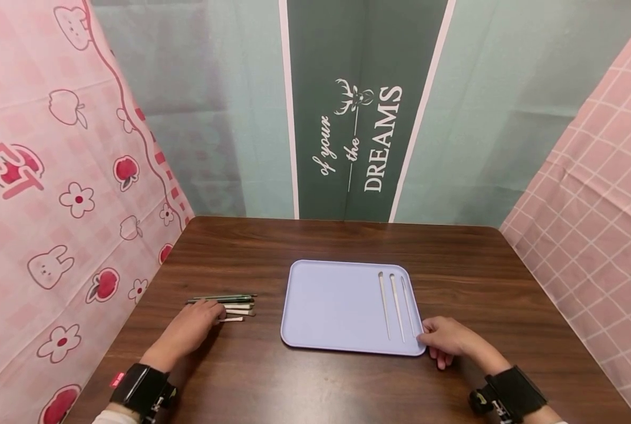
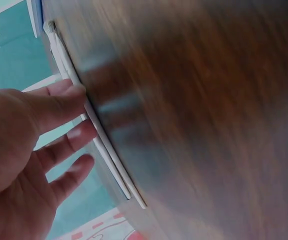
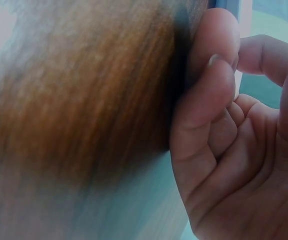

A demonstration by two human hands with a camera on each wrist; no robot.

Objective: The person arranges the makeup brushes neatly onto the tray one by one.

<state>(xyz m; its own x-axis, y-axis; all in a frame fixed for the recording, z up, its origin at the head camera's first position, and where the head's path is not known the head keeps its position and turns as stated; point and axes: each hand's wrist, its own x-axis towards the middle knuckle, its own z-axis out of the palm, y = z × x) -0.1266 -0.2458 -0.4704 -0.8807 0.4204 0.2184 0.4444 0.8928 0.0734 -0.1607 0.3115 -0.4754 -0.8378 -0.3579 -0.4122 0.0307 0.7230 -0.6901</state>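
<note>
In the head view the left hand (image 1: 192, 323) hides the left parts of the pale brushes (image 1: 238, 306), its grip unclear; the right hand (image 1: 445, 337) covers a bit of the tray (image 1: 331, 306) at the right; the worktop (image 1: 294, 386) is cut off on the near side. Both wrist views blur its grain; the right one crops the tray to a sliver.

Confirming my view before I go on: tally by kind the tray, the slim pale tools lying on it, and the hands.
Tray: 1
Slim pale tools on it: 3
Hands: 2 (left hand, right hand)
Total: 6
</note>
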